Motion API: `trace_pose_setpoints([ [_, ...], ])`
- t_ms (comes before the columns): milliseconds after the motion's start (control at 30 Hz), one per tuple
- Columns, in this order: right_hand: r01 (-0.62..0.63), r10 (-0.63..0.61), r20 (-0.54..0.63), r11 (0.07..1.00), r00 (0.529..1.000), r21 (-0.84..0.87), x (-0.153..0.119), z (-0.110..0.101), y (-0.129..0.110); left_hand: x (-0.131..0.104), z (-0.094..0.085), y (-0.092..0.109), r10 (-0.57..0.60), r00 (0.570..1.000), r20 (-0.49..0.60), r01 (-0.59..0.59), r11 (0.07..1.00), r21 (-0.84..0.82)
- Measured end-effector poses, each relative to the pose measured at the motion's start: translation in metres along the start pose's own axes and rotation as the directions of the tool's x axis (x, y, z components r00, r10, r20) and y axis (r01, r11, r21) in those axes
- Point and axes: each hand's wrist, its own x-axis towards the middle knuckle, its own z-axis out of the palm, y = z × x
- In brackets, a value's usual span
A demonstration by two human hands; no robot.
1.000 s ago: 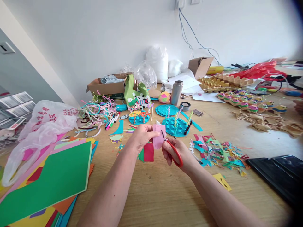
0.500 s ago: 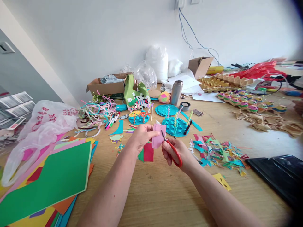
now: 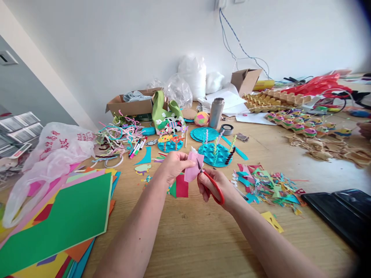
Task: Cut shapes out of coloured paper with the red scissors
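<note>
Between its thumb and fingers, my left hand (image 3: 177, 166) pinches a piece of pink paper (image 3: 191, 172) with a drawn outline on it. My right hand (image 3: 213, 185) is closed round the red handles of a pair of scissors (image 3: 218, 192). The scissors' dark blades meet the right edge of the pink paper. Beneath the hands, red paper (image 3: 182, 187) and a strip of green lie on the table. Just behind the paper stands a blue egg-carton base (image 3: 218, 156) with twisted pipe cleaners upright in it.
Coloured paper sheets (image 3: 66, 216) are stacked at the left, beside a plastic bag (image 3: 55, 154). Paper scraps (image 3: 269, 185) lie to the right, near a black phone-like object (image 3: 333, 216). A metal bottle (image 3: 216, 112) and a tape roll (image 3: 226, 129) stand behind. Another person's hand (image 3: 364, 129) shows at the right edge.
The pink paper has tilted slightly in my left hand, its lower end shifting left. My right hand and the scissors have moved very little.
</note>
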Motion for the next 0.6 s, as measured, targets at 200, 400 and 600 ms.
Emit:
trace_pose_setpoints([
  [200,0.006,-0.006,0.006,1.0,1.0,0.002,0.0013,-0.0033,0.006,0.0011,-0.0009,-0.0018,0.002,1.0,0.013,-0.003,1.0,0.023],
  [400,0.012,-0.012,-0.002,1.0,1.0,0.003,0.0022,-0.0036,0.0085,0.0025,-0.0011,-0.0043,0.008,1.0,0.012,-0.009,0.999,0.034],
  [600,0.004,-0.004,-0.005,1.0,1.0,-0.002,0.0008,-0.002,0.0046,0.0027,-0.0017,-0.0049,0.003,1.0,0.02,-0.004,0.999,0.032],
])
